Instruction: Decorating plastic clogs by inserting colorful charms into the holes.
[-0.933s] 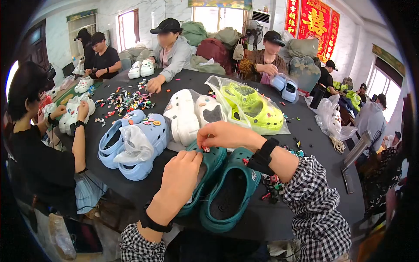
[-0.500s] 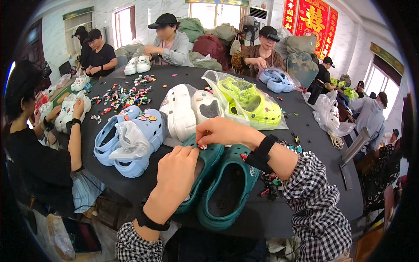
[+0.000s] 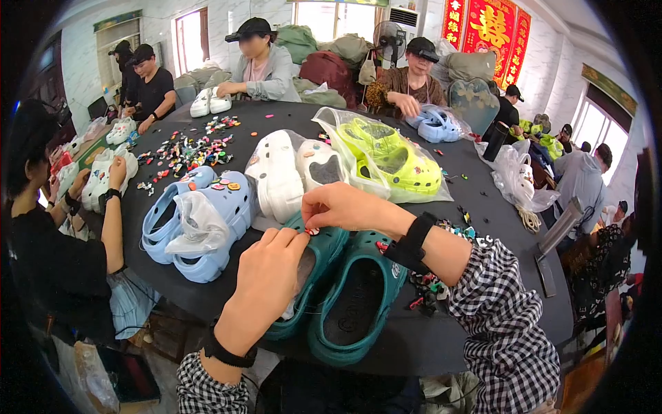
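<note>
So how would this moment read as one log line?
left hand: at left green clog | right hand: fingertips at small red-and-white charm on that clog | right green clog: alongside

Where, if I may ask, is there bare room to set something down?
Black table lies bare between the right sleeve and metal stand, and nearer than the blue clogs. Crowded: the green clogs, with the left hand and right hand at them, and the charm pile.

Single head-worn fisheye here, tilted down over the black bench [image 3: 507, 238] and facing across it. Left hand [image 3: 270, 262] and right hand [image 3: 348, 205] are pretty close, mid-frame, but it's wide enough to reach the marbled far wall [image 3: 241, 12].
</note>
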`<act>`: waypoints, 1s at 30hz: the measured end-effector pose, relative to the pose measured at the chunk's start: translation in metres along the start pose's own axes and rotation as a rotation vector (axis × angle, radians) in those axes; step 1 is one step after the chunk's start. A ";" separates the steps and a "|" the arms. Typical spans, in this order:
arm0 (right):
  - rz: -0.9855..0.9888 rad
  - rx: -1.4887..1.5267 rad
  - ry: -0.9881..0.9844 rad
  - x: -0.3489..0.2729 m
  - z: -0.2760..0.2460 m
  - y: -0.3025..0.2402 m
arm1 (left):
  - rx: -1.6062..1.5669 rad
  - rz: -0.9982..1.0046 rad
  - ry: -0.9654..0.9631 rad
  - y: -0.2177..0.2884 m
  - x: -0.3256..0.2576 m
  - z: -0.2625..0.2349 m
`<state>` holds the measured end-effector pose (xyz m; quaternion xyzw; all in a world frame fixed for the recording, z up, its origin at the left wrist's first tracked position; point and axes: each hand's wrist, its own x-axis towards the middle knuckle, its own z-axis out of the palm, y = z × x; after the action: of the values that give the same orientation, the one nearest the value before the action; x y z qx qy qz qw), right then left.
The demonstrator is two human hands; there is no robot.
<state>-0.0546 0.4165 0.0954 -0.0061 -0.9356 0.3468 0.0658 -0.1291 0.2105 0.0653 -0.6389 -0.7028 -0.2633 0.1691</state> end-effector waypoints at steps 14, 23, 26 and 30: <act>-0.479 -0.497 0.234 -0.037 0.010 -0.008 | 0.022 -0.008 -0.021 0.001 0.000 -0.001; -0.353 -0.560 0.137 -0.037 0.010 -0.004 | 0.026 -0.045 -0.013 0.004 0.001 0.003; -0.380 -0.438 0.162 -0.037 0.011 -0.002 | 0.020 -0.027 -0.018 0.002 0.000 0.002; -0.387 -0.468 0.200 -0.037 0.017 -0.002 | -0.031 0.054 -0.083 -0.014 0.004 0.007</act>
<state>-0.0195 0.4020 0.0796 0.1228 -0.9627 0.1010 0.2190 -0.1427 0.2174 0.0602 -0.6706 -0.6875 -0.2425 0.1369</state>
